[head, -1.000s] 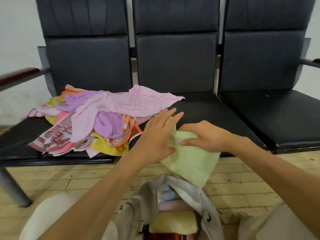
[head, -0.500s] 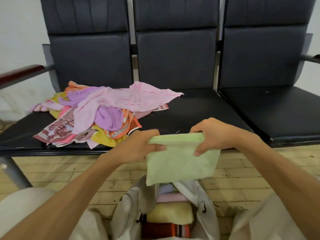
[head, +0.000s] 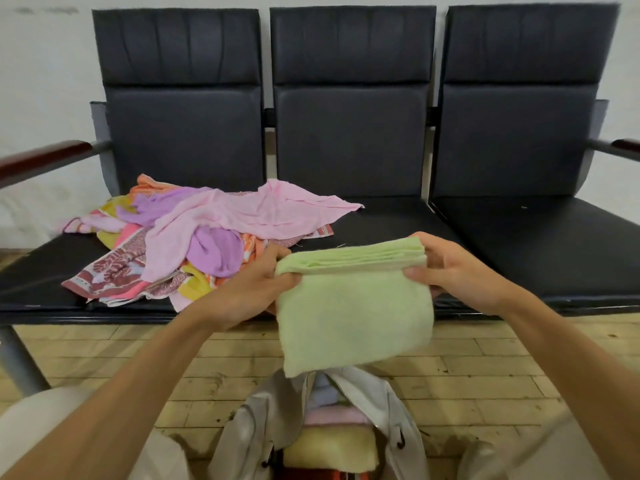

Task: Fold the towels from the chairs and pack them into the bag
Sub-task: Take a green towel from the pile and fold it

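Head camera looks forward-down, close above the hands (head: 349, 282).

- A row of three black chairs (head: 349, 140) stands in front of you, joined side by side.
- The left seat (head: 38, 271) carries a loose pile of towels (head: 156, 258): purple, orange, yellow and patterned.
- A pink towel (head: 266, 213) tops that pile and spreads onto the middle seat (head: 394, 223).
- The plank floor (head: 485, 368) carries a grey chair leg (head: 17, 358) at your left.
- An open pale bag (head: 256, 431) sits on the floor between your knees.

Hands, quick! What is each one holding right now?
Left hand: gripping the left end of the green towel.
Right hand: gripping its right end.
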Available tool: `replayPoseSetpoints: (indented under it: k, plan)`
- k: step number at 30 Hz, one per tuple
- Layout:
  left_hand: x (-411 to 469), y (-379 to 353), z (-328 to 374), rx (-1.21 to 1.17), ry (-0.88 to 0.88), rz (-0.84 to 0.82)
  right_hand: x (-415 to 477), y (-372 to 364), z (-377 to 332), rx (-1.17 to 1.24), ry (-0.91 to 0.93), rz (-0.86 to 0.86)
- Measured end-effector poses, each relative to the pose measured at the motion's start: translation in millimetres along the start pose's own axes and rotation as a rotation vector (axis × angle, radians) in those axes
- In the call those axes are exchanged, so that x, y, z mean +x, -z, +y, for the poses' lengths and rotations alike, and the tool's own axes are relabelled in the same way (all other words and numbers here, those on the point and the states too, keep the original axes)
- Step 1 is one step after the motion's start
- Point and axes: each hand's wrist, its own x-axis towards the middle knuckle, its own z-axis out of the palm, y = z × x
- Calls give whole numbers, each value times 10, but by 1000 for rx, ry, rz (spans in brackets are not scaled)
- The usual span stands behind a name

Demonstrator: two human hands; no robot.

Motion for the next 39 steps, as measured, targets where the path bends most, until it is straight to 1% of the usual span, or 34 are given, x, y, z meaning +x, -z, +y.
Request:
replayPoseSetpoints:
  k: [5, 7, 9, 13, 16, 18, 20, 21, 23, 24, 25, 27, 28, 30, 32, 34, 37, 39]
  plan:
    - [-4, 6, 70, -289, -129, 63, -43, -19, -85, 327, -22, 135]
    - [-11, 8, 108, -368, -174, 70, -53, -26, -120, 391, -31, 164]
    - [-13, 14, 117, -423, -197, 40, -55, -41, -145, 416, -50, 194]
    - [0, 15, 107, -456, -145, -63, -17, -27, -132, 450, -132, 267]
    - [22, 20, 105, -428, -98, -77, -5, -24, -107, 396, -164, 221]
    - [29, 34, 94, -464, -73, -81, -15, -22, -114, 467, -174, 189]
    - [27, 56, 90, -517, -52, -132, -26, -11, -116, 537, -191, 163]
    - [26, 69, 85, -546, -42, -172, -32, -10, -121, 504, -213, 159]
    - [23, 55, 88, -564, -14, -220, -24, -28, -96, 339, -245, 194]
    - [35, 25, 81, -525, 8, -192, -7, -43, -70, 275, -245, 217]
    - [55, -16, 67, -469, 31, -130, 1, -68, -65, 245, -239, 235]
    - [105, -89, 37, -377, 71, 12, 16, -92, -57, 264, -208, 241]
    - [124, -108, 24, -352, 75, 53, 23, -87, -49, 277, -195, 221]
    - [132, -92, -1, -353, 56, 80, 34, -65, -46, 262, -188, 156]
    - [114, -36, 3, -381, 17, 52, 41, -19, -41, 217, -208, 89]
    - [94, 14, -1, -355, 4, 18, 26, 23, -51, 132, -244, -13]
    - [63, 32, 1, -197, 28, 2, 1, 32, -84, -93, -273, -197]
    - [53, 13, -2, -83, 55, -6, 4, 15, -85, -196, -263, -207]
